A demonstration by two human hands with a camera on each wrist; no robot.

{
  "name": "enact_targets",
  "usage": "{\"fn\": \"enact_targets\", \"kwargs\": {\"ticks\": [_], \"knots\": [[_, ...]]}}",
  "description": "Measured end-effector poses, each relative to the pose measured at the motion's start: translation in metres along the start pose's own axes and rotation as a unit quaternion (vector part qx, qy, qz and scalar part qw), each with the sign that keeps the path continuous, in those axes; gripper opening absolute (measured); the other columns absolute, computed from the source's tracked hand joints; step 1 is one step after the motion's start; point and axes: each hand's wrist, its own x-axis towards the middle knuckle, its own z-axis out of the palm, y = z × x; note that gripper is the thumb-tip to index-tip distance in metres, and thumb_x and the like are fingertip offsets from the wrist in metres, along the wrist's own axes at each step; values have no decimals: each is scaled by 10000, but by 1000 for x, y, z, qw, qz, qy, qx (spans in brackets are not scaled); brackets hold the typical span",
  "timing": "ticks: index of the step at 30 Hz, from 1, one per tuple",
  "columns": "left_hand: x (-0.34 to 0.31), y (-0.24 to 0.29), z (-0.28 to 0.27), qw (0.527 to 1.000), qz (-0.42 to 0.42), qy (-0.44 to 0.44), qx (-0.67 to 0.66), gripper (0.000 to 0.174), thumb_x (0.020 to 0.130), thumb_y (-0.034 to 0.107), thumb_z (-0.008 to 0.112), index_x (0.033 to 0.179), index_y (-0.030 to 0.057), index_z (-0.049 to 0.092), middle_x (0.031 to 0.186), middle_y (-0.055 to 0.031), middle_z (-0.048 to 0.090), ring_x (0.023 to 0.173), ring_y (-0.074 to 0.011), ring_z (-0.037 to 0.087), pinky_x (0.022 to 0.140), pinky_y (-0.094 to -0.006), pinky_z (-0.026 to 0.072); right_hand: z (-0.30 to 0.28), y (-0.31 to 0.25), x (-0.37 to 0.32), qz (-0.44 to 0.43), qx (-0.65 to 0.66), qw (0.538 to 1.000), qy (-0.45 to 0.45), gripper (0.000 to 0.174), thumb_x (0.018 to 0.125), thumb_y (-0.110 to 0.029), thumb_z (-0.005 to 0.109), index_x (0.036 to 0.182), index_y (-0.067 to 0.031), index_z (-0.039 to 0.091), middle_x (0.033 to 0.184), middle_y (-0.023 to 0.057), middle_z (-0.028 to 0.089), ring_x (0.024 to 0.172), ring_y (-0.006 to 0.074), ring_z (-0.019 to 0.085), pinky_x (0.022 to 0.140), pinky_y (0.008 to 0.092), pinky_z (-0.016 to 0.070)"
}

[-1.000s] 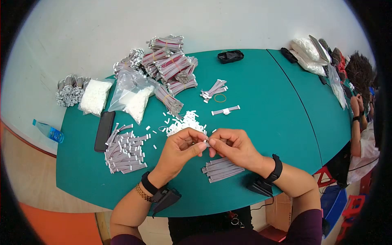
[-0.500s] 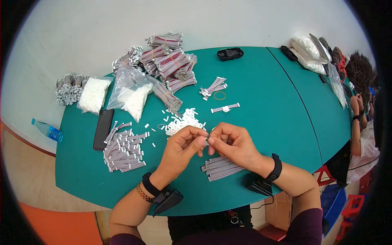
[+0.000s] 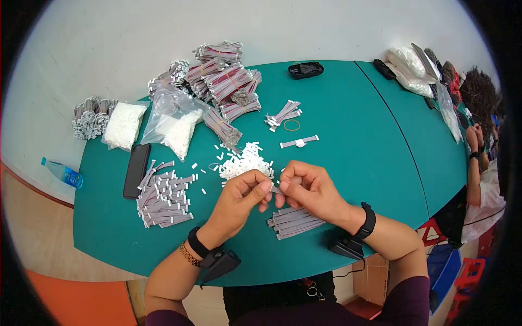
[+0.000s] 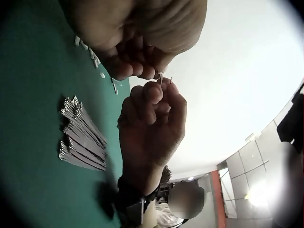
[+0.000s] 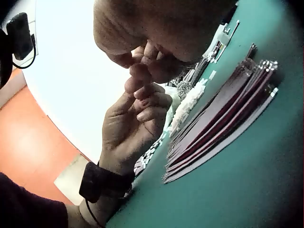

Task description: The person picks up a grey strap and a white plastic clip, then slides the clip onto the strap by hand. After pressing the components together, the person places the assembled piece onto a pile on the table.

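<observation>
Both hands meet above the table's near half. The left hand (image 3: 239, 202) pinches one end of a short grey ribbon cable (image 3: 276, 189) between thumb and finger. Opposite it, the right hand (image 3: 311, 191) pinches at the cable's other end, where a small white piece shows in the left wrist view. Behind the hands lies a heap of white connector pieces (image 3: 246, 162). Flat grey cables (image 3: 293, 223) lie beneath the right hand. To the left spreads a pile of cables with white ends (image 3: 163, 198). Fingers hide most of the held cable.
A black phone (image 3: 136, 171), bags of white pieces (image 3: 124, 126) and bundled cables (image 3: 228, 81) stand at the left and back. Farther right are a few loose cables (image 3: 283, 115), a rubber band (image 3: 292, 125), a single cable (image 3: 299, 142) and a black pouch (image 3: 305, 70).
The fingers have shifted slightly, and more of the grey cable shows between them. Both hands stay together in nearly the same place, and the head view has moved a little.
</observation>
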Motion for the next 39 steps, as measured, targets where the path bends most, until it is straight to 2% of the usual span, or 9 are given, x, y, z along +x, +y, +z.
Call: {"fn": "enact_targets", "kwargs": {"ticks": [4, 12, 28, 31, 34, 39], "knots": [[-1, 1, 0, 997, -37, -13, -69, 180, 916, 218, 531, 859, 47, 538, 734, 1, 517, 655, -80, 482, 582, -212, 364, 0, 1, 2, 14, 13, 999, -26, 106, 890, -125, 530, 830, -38, 517, 699, 36, 613, 547, 38, 473, 494, 180, 376], [-2, 3, 0, 994, -45, -35, -88, 153, 915, 201, 536, 869, 55, 540, 732, 11, 511, 637, -71, 438, 596, -203, 366, -1, 3, 3, 31, 38, 998, -48, 120, 896, -120, 533, 812, -38, 511, 675, 42, 610, 515, 39, 470, 465, 181, 360], [-2, 4, 0, 994, -41, -39, -91, 167, 921, 208, 528, 860, 53, 531, 741, 4, 505, 649, -73, 435, 599, -207, 364, 5, 0, -1, -4, -26, 1000, -11, 103, 893, -103, 525, 812, -46, 499, 683, 12, 596, 560, 23, 495, 481, 179, 382], [-2, 4, 3, 995, -37, -24, -93, 195, 901, 226, 558, 848, 40, 534, 727, -3, 492, 632, -79, 428, 578, -216, 352, 5, 0, -1, -4, -31, 999, -7, 101, 892, -99, 526, 811, -46, 497, 685, 11, 595, 572, 23, 502, 486, 178, 384], [-2, 4, 3, 996, -31, -22, -86, 198, 903, 227, 555, 847, 39, 533, 724, 0, 495, 629, -79, 429, 577, -214, 351, 6, -1, -2, -2, -35, 999, -5, 100, 891, -94, 527, 810, -45, 496, 682, 8, 592, 578, 22, 502, 489, 176, 382], [-2, 0, 0, 999, 28, -18, 34, 137, 913, 160, 539, 848, 41, 521, 745, 12, 505, 639, -50, 438, 588, -192, 366, 5, 4, -1, -23, -41, 999, -5, 96, 887, -79, 531, 809, -38, 493, 679, 8, 587, 578, 11, 489, 485, 172, 360]]}}
